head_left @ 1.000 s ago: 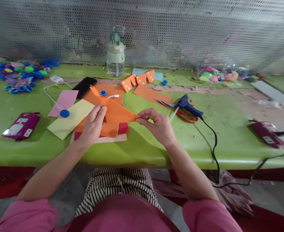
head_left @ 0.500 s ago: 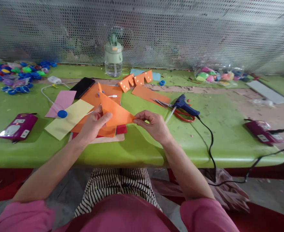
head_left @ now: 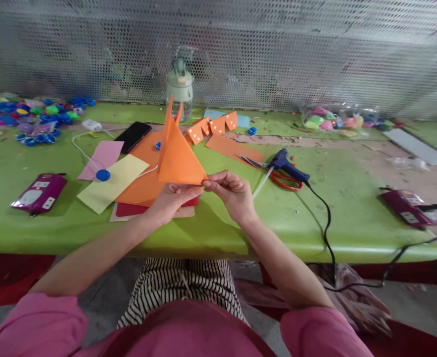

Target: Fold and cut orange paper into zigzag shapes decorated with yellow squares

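A folded orange paper [head_left: 181,161] stands up between my hands, with pointed flaps rising at its top left. My left hand [head_left: 171,201] pinches its bottom edge near the right corner. The fingertips of my right hand [head_left: 233,193] close on that same right corner, close to the left thumb. Beneath and behind lie a flat orange sheet [head_left: 138,186], a red sheet [head_left: 127,209] and a yellow sheet [head_left: 113,183] with a blue cap [head_left: 102,175] on it.
A blue glue gun [head_left: 287,166] lies over red-handled scissors [head_left: 285,184] at the right, its cord running off the front edge. Behind are a bottle [head_left: 180,87], a phone [head_left: 132,137] and a dotted orange strip [head_left: 213,128]. Purple power boxes [head_left: 39,193] flank the green table [head_left: 218,243].
My left hand has slid right along the paper's lower edge, towards my right hand. The paper has turned and its flaps now stand spread upward. The view has shifted slightly.
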`<state>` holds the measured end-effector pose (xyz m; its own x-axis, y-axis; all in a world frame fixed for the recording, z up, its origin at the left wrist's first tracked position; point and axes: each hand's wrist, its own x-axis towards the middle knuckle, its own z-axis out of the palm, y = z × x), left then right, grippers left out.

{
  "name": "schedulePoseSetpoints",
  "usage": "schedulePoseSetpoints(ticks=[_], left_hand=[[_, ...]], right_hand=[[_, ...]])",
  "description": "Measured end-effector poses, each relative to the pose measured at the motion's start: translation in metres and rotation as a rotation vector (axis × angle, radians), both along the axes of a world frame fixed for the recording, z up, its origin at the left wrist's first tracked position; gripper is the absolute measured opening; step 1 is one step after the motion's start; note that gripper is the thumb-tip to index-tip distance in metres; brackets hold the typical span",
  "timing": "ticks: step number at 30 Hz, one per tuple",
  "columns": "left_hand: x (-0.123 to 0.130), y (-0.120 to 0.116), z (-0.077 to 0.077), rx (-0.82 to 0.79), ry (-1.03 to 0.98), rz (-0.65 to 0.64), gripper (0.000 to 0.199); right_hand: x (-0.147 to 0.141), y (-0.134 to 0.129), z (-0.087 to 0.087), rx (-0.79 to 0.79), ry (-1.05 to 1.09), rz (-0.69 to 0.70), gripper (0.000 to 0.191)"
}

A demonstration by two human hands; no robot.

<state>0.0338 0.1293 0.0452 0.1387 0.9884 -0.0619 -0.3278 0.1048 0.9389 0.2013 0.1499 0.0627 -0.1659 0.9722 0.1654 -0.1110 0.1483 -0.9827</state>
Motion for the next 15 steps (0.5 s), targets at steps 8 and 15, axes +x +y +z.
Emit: schedulePoseSetpoints(ticks=[8, 15], left_hand=[[0.005, 0.004, -0.008, -0.099, -0.103, 0.054, 0.029], [0.005, 0.006, 0.006, -0.118, -0.297, 0.153, 0.034]], right_hand=[[0.001, -0.003, -0.004, 0.107, -0.081, -0.011, 0.032], [0.006, -0.001, 0.001, 0.002, -0.036, 0.027, 0.031]])
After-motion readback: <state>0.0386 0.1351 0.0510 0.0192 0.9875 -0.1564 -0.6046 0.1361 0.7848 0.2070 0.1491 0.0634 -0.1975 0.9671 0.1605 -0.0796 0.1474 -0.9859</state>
